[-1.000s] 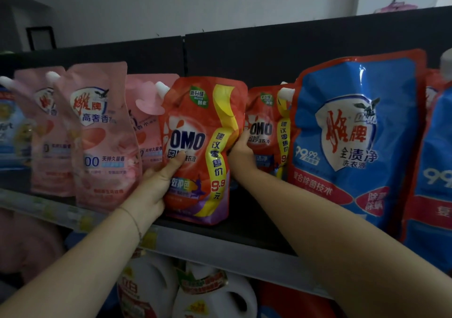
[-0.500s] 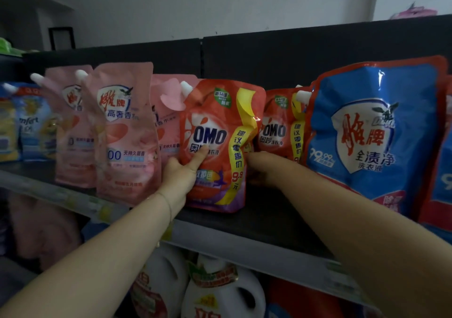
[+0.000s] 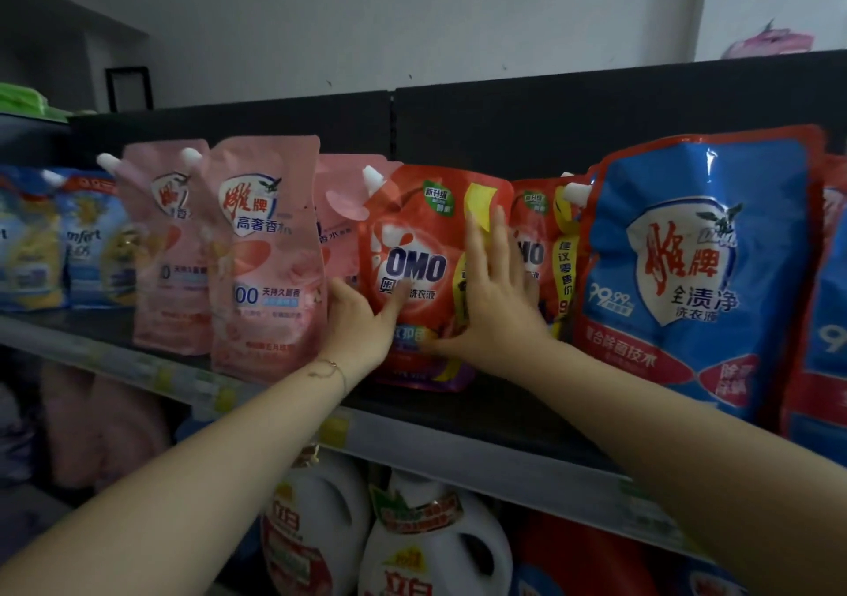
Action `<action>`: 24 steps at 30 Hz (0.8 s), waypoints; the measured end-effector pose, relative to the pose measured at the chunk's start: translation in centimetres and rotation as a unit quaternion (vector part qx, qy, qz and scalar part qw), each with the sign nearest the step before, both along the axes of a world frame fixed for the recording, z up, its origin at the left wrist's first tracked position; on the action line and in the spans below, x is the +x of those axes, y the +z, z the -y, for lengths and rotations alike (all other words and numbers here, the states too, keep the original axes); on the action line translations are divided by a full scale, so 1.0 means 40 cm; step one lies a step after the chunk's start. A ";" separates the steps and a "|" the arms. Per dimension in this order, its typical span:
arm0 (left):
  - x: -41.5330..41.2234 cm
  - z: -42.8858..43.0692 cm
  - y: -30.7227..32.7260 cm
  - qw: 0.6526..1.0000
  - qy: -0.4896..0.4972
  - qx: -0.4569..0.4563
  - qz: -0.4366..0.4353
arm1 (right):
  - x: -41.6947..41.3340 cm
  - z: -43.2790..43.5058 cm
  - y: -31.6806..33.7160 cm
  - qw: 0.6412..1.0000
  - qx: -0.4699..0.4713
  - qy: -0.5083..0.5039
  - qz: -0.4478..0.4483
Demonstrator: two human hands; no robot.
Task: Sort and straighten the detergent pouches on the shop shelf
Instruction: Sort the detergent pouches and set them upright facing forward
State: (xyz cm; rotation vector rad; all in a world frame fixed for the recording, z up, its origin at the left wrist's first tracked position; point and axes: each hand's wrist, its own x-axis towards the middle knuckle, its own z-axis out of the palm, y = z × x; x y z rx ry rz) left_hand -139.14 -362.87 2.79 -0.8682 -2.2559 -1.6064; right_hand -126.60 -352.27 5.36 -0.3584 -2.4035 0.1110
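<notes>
Shelf [image 3: 458, 439] carrying 1 row of upright detergent pouches. The blue pouch [image 3: 701, 270], the largest, stands at right, and the pink pouches [image 3: 266, 265] lean at left. Between them the red OMO pouch [image 3: 412, 247] sits near the shelf's front edge, with a 2nd OMO pouch [image 3: 541, 247] just behind it. The left hand [image 3: 362, 325] grips its left edge, thumb across the front and fingers apparently tucked behind, steadying it. The right hand [image 3: 495, 302] lies flat on its face with straight fingers, judged to be pressing it upright and square.
</notes>
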 end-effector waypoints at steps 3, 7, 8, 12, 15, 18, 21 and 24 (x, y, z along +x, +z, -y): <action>0.010 0.037 0.008 0.991 -0.009 -0.037 -0.131 | -0.005 0.009 0.001 0.984 0.168 -0.015 0.051; 0.016 0.063 0.008 0.927 -0.063 -0.243 -0.278 | -0.035 0.022 -0.010 0.964 0.240 -0.035 0.107; 0.010 0.063 0.009 0.903 -0.064 -0.292 -0.310 | -0.043 0.025 -0.016 0.962 0.242 -0.039 0.119; -0.024 0.051 0.006 0.835 -0.004 -0.397 -0.380 | -0.072 0.028 -0.025 0.961 0.231 -0.054 0.143; -0.045 0.025 0.003 0.815 0.056 -0.416 -0.399 | -0.097 0.019 -0.020 0.954 0.251 -0.059 0.152; -0.052 0.000 0.014 0.798 0.081 -0.466 -0.374 | -0.119 -0.003 -0.012 0.946 0.271 -0.048 0.168; -0.049 -0.016 0.021 0.786 0.106 -0.493 -0.357 | -0.135 -0.026 -0.006 0.943 0.280 -0.045 0.177; -0.046 -0.030 0.022 0.787 0.133 -0.497 -0.342 | -0.149 -0.038 -0.003 0.937 0.294 -0.049 0.181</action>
